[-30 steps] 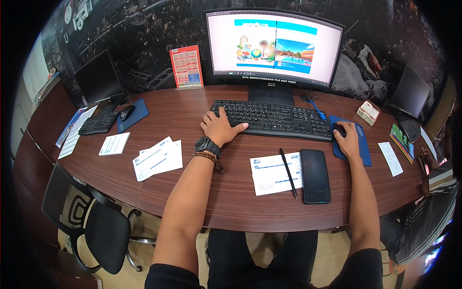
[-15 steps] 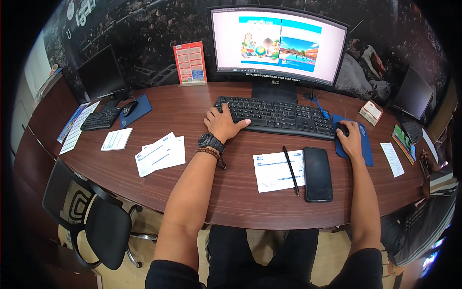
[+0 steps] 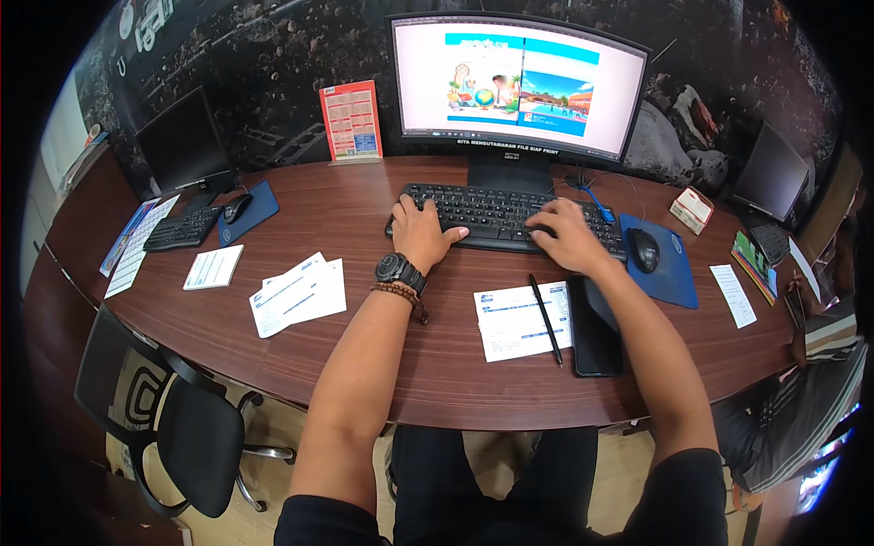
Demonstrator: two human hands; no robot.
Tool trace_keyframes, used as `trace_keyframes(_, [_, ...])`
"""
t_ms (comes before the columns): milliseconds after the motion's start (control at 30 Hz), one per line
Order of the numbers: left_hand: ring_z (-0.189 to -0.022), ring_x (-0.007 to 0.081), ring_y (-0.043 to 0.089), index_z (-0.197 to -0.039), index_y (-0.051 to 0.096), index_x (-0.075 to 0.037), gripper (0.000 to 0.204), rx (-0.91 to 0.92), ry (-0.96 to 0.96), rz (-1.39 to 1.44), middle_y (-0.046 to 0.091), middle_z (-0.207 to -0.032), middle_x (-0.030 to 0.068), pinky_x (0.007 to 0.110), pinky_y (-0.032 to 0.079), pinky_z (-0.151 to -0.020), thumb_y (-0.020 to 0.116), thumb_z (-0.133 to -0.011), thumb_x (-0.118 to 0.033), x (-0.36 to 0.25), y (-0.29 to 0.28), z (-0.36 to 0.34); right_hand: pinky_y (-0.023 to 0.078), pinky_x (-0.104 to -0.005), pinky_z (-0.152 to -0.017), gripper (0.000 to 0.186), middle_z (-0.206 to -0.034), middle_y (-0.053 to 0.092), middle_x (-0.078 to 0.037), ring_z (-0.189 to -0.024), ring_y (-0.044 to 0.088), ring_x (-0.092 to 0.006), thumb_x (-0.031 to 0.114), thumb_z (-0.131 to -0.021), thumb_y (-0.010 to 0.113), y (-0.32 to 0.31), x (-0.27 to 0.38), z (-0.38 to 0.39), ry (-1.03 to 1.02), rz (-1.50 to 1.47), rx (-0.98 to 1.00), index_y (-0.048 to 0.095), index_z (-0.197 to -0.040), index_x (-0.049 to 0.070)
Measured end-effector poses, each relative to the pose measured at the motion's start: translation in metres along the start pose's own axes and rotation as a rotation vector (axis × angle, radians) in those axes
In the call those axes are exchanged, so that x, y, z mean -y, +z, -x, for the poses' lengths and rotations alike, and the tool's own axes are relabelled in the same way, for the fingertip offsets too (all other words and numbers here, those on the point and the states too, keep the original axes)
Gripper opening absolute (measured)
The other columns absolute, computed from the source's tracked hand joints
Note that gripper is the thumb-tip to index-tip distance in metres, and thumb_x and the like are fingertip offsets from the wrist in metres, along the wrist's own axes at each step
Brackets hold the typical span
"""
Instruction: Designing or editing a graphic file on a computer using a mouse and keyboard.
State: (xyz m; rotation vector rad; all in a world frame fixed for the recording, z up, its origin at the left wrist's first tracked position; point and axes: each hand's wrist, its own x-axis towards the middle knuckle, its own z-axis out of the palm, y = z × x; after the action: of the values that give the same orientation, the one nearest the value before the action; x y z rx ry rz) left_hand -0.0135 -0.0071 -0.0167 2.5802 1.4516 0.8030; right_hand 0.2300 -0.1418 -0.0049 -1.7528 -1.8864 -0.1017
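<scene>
A long black keyboard (image 3: 496,211) lies in front of the lit monitor (image 3: 519,86), which displays a page layout with two colourful panels. On the keyboard's left end rests my left hand (image 3: 421,234), fingers apart and thumb stretched along the lower keys; a black watch and a beaded bracelet circle its wrist. Over the right-middle keys is my right hand (image 3: 569,237), its fingers loosely bent and apart, holding nothing. The black mouse (image 3: 644,249) sits untouched on a blue mouse pad (image 3: 675,264), right of that hand.
Near my right forearm are a printed form (image 3: 510,332), a black pen (image 3: 546,323) and a dark phone (image 3: 596,337). Papers (image 3: 300,296) and a notepad (image 3: 214,267) lie left. A red calendar (image 3: 352,123) stands behind. An office chair (image 3: 196,437) is lower left; another person's sleeve (image 3: 830,332) shows right.
My right hand has let go of the mouse and moved left onto the keyboard. My left hand stays on the keys. The whole view has shifted slightly.
</scene>
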Motion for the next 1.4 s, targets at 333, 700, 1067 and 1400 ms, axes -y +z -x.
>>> trace_keyframes(333, [-0.127, 0.0449, 0.042, -0.133, 0.056, 0.003, 0.085, 0.027, -0.019, -0.018, 0.042, -0.138, 0.0306, 0.052, 0.044, -0.102, 0.077, -0.077, -0.058, 0.0, 0.002, -0.003, 0.036, -0.0453, -0.11, 0.027, -0.126, 0.053, -0.017, -0.13, 0.041, -0.0362, 0.019, -0.094, 0.057, 0.037, 0.022, -0.038, 0.044, 0.129, -0.009, 0.071, -0.115, 0.01])
trace_keyframes(700, [-0.124, 0.044, 0.044, -0.13, 0.058, 0.003, 0.084, 0.013, -0.011, -0.006, 0.044, -0.136, 0.0299, 0.051, 0.044, -0.101, 0.077, -0.077, -0.059, 0.002, 0.005, -0.003, 0.034, -0.047, -0.111, 0.024, -0.13, 0.053, -0.016, -0.131, 0.04, -0.0361, 0.019, -0.093, 0.056, 0.035, 0.02, -0.042, 0.125, 0.121, 0.032, 0.075, -0.108, 0.015])
trace_keyframes(1067, [-0.134, 0.0492, 0.034, -0.147, 0.039, -0.001, 0.11, 0.069, -0.168, -0.103, 0.037, -0.142, 0.0338, 0.057, 0.031, -0.109, 0.075, -0.071, -0.071, -0.001, 0.002, -0.005, 0.045, -0.046, -0.097, 0.024, -0.114, 0.062, -0.017, -0.108, 0.057, -0.0379, 0.016, -0.084, 0.064, -0.054, -0.085, 0.066, 0.306, 0.353, -0.362, 0.073, -0.105, 0.009])
trace_keyframes(1400, [-0.134, 0.0517, 0.033, -0.15, 0.032, 0.001, 0.116, 0.156, -0.187, -0.009, 0.034, -0.144, 0.0385, 0.06, 0.028, -0.11, 0.069, -0.071, -0.077, 0.008, 0.004, -0.008, 0.049, -0.0436, -0.095, 0.034, -0.12, 0.059, -0.017, -0.11, 0.06, -0.0377, 0.021, -0.082, 0.066, -0.057, -0.103, 0.102, 0.423, 0.169, -0.441, 0.069, -0.113, 0.007])
